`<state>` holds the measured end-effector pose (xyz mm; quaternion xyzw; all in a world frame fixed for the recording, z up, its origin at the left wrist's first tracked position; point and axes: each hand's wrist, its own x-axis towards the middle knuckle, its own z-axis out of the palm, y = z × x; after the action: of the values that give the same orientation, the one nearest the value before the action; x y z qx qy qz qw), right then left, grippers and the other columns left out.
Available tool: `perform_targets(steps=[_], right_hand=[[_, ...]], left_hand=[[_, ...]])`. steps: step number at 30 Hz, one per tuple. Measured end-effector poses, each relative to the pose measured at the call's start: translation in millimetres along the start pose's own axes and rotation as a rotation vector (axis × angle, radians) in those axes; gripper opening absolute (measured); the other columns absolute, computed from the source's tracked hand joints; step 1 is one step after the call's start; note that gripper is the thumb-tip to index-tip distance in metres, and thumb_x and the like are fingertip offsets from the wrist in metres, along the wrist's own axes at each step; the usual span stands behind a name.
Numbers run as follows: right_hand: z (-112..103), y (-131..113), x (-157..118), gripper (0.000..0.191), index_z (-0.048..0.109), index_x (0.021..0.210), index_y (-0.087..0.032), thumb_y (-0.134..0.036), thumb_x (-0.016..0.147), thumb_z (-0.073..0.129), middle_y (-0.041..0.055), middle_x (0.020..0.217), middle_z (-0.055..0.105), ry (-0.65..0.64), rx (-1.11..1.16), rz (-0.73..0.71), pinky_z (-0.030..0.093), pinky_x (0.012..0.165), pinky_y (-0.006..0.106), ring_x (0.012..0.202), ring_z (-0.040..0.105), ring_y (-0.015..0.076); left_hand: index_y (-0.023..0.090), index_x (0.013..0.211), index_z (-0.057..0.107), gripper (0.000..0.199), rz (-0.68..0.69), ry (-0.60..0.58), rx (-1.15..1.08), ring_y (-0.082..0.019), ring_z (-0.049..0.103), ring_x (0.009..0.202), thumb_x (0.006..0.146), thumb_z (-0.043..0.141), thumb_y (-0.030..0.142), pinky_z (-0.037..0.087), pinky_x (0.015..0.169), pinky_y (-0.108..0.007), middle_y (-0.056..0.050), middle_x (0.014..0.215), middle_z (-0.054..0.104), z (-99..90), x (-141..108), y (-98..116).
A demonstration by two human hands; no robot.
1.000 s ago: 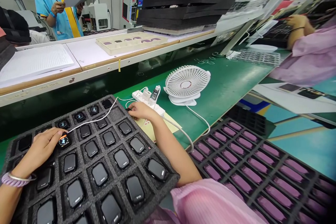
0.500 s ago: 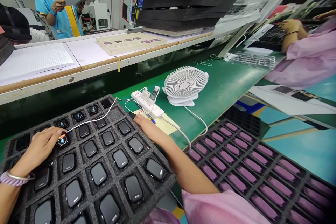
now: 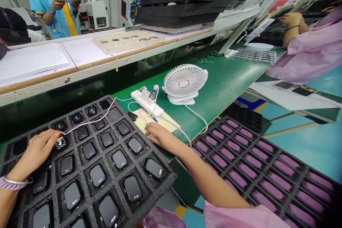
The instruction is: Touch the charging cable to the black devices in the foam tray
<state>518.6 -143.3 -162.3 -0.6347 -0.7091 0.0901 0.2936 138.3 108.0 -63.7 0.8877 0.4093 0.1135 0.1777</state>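
Note:
A black foam tray (image 3: 107, 124) tilts at the lower left, with dark smartwatch bodies in its compartments. My left hand (image 3: 40, 148) has its fingers pressed together at a watch with a lit screen (image 3: 61, 142), where a white cable (image 3: 91, 122) ends. My right hand (image 3: 158, 134) is beside the tray's right edge, over a yellow paper (image 3: 171, 125), its fingers curled a little and apart with nothing in them. A dark watch (image 3: 132, 116) lies at the paper's left end, near a blue pen (image 3: 153, 118).
A white power strip (image 3: 146, 103) and a white fan (image 3: 185, 82) stand on the green table (image 3: 227, 74). A tray of purple pieces (image 3: 253, 160) is lower right. Black foam trays are stacked on the shelf (image 3: 176, 0). Two people are nearby, at back left and right.
My right hand has drawn back from the far side of the tray towards me and right, leaving the dark watch in view on the paper. My left hand stays at the lit watch.

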Motion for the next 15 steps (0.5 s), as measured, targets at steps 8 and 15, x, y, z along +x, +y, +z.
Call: perform_targets(steps=[8,15], right_hand=[[-9.2,8.2,24.0,0.027,0.054,0.089,-0.019,-0.031,0.104,0.035,0.0100,0.084,0.061,0.041,-0.039,0.107,0.047,0.076,0.037,0.079,0.058,0.0245],[-41.3,-1.4,-8.6,0.015,0.064,0.100,-0.020,-0.030,0.092,0.056,0.0109,0.118,0.059,-0.277,0.175,-0.009,0.041,0.100,0.042,0.116,0.053,0.0267]], left_hand=[[0.021,0.096,0.071,0.060,-0.010,-0.005,-0.003,-0.026,0.067,0.097,0.084,0.032,0.065,0.047,0.090,-0.035,-0.004,0.100,0.073,-0.1,-0.3,3.4],[0.020,0.094,0.070,0.061,0.006,-0.001,0.002,-0.027,0.067,0.095,0.084,0.031,0.065,0.048,0.090,-0.037,-0.006,0.099,0.073,-0.6,-0.3,6.9]])
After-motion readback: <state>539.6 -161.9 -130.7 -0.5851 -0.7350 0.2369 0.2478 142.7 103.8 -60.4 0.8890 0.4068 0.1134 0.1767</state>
